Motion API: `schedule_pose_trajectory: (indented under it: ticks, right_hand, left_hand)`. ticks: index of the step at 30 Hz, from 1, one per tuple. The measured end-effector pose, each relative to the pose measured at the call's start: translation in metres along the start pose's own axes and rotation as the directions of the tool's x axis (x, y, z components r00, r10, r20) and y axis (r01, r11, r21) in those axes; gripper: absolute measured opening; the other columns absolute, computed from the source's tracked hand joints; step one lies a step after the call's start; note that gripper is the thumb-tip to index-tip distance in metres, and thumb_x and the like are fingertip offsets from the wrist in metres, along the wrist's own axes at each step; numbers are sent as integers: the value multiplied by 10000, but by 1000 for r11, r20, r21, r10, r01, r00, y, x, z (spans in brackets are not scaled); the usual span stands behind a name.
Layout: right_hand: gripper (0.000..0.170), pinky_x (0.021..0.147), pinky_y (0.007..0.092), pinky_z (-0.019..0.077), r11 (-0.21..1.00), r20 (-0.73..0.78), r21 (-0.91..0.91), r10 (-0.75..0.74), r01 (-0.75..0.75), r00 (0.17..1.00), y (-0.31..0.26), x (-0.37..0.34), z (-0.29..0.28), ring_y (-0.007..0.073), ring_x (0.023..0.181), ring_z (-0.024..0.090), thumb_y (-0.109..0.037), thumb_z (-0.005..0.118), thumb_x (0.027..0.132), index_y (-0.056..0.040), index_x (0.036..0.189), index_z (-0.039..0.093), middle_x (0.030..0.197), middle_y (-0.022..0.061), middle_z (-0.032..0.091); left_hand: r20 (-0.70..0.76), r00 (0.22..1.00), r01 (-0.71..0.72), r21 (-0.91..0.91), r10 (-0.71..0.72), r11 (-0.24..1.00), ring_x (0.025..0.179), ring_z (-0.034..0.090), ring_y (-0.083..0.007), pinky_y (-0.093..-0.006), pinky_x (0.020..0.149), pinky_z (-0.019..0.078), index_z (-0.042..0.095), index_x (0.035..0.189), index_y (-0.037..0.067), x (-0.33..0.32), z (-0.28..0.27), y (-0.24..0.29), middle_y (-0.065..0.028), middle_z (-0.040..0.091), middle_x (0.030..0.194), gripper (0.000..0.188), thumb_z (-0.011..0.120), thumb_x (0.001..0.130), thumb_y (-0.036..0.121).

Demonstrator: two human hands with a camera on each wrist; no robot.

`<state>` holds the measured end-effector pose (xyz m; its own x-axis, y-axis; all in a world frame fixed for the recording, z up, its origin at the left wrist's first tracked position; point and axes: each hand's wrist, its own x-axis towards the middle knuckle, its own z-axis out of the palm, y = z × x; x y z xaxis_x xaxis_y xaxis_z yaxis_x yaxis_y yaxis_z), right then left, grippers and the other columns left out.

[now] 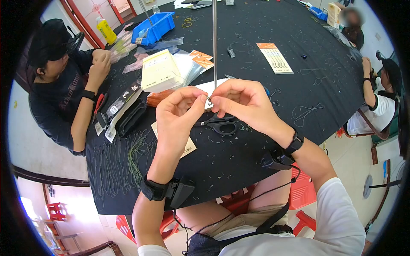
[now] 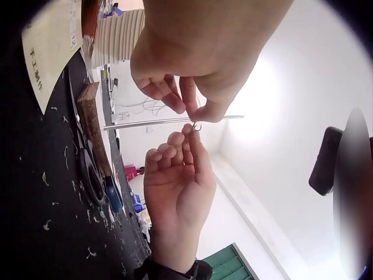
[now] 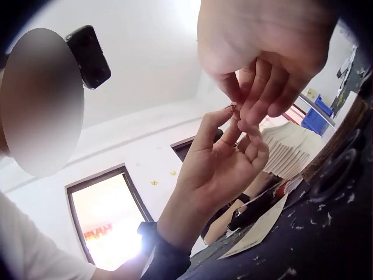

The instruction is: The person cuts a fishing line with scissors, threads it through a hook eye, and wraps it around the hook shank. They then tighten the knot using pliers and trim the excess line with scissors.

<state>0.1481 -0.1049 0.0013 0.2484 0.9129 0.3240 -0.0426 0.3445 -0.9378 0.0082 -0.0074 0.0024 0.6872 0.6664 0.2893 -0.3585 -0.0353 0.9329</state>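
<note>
A small fishhook (image 2: 198, 126) shows at the meeting fingertips of both hands, its bend exposed in the left wrist view. My left hand (image 1: 177, 113) pinches it between thumb and index finger. From the other side my right hand (image 1: 247, 102) pinches at the same spot, thumb against index finger, the other fingers loosely bent. Just behind the fingertips rises a thin metal rod (image 1: 215, 42) from a block (image 2: 90, 111) on the table. Black-handled scissors (image 1: 224, 128) lie beneath the hands, partly covered by them.
A pale yellow box (image 1: 160, 70), a blue bin (image 1: 153, 27) and plastic packets (image 1: 203, 59) stand or lie at the back left. Loose line (image 1: 136, 158) is spread at the front left. A carded hook pack (image 1: 275, 58) lies right. Other people sit at both sides.
</note>
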Motion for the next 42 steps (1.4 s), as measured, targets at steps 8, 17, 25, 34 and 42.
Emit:
schedule_pose_trajectory:
  ticks: [8, 17, 25, 34, 42]
  right_hand:
    - [134, 601, 193, 487, 999, -4, -33, 32, -32, 999, -1, -1, -3, 64, 689, 599, -113, 625, 840, 1, 910, 622, 789, 39, 644]
    - [145, 603, 207, 500, 997, -1, 67, 39, -39, 999, -4, 1, -5, 90, 692, 609, -106, 612, 850, 17, 926, 608, 776, 59, 636]
    - [197, 608, 223, 508, 991, 88, 114, 65, -75, 994, -4, 5, -10, 105, 673, 610, -145, 600, 864, 29, 955, 611, 783, 81, 645]
    - [203, 603, 226, 509, 977, 116, 158, 126, -144, 985, -3, 6, -12, 108, 655, 608, -164, 607, 860, 14, 955, 619, 770, 78, 645]
    - [204, 594, 227, 509, 970, 119, 166, 160, -178, 980, -3, 6, -12, 104, 645, 602, -171, 612, 856, 7, 956, 624, 768, 71, 642]
  left_hand:
    - [12, 1000, -18, 47, 18, 999, 834, 577, -104, -232, 753, 464, 623, 916, -43, 0, 2, 2, -71, 620, 914, 104, 597, 820, -14]
    - [27, 999, -30, 62, 28, 998, 870, 583, -115, -242, 790, 471, 625, 943, -46, 0, 2, 2, -69, 614, 935, 125, 599, 833, 8]
    - [38, 999, -23, 43, 21, 999, 884, 576, -114, -238, 800, 459, 630, 941, -40, 1, 2, 1, -60, 609, 930, 129, 613, 838, 35]
    - [46, 999, -6, -8, 7, 1000, 891, 569, -118, -239, 802, 452, 640, 927, -44, 1, 1, 1, -63, 589, 958, 124, 627, 823, 24]
    - [45, 996, -82, 125, 77, 989, 860, 547, -110, -239, 776, 443, 644, 913, -31, 2, 1, 0, -70, 574, 967, 122, 643, 797, 5]
